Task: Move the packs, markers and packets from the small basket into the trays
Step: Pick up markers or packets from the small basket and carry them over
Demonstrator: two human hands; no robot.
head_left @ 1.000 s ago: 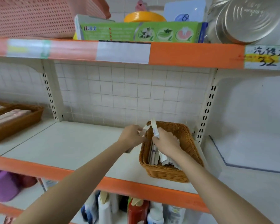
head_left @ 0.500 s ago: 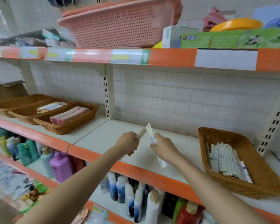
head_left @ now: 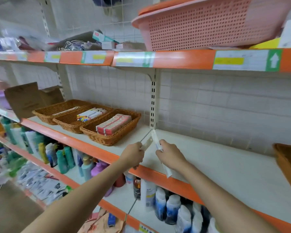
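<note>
Packets are pinched one in our left hand (head_left: 132,156) and one in our right hand (head_left: 170,155) at frame centre, mid-carry; next we lower them into the trays (head_left: 97,138) at centre left.

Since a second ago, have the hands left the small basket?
Yes. Both hands have moved left along the shelf, away from the small basket toward the trays, each holding a packet.

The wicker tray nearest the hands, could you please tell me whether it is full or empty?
Partly full: the wicker tray holds a stack of pink-and-white packs along its right side, while its left side shows bare weave.
</note>
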